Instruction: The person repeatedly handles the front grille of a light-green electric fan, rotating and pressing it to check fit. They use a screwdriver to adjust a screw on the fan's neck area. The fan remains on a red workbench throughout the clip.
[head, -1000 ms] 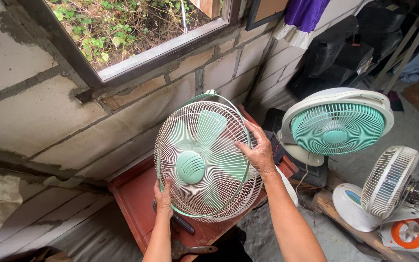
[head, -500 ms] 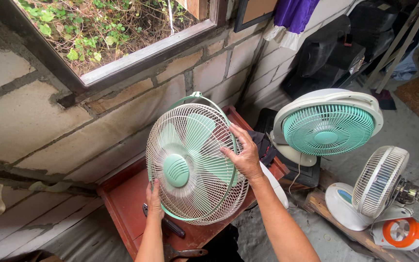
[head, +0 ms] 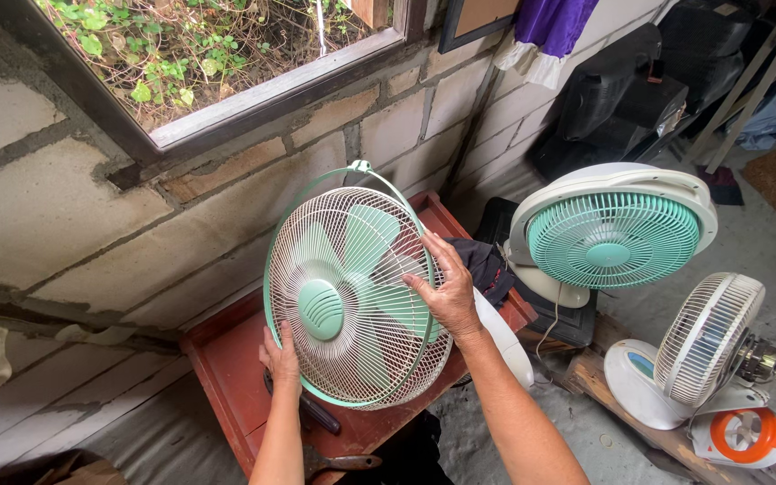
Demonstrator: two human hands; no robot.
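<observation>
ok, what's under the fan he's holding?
Under the fan is a red table, with two dark-handled tools showing below the left hand. The fan's base and the table beneath it are hidden.
</observation>
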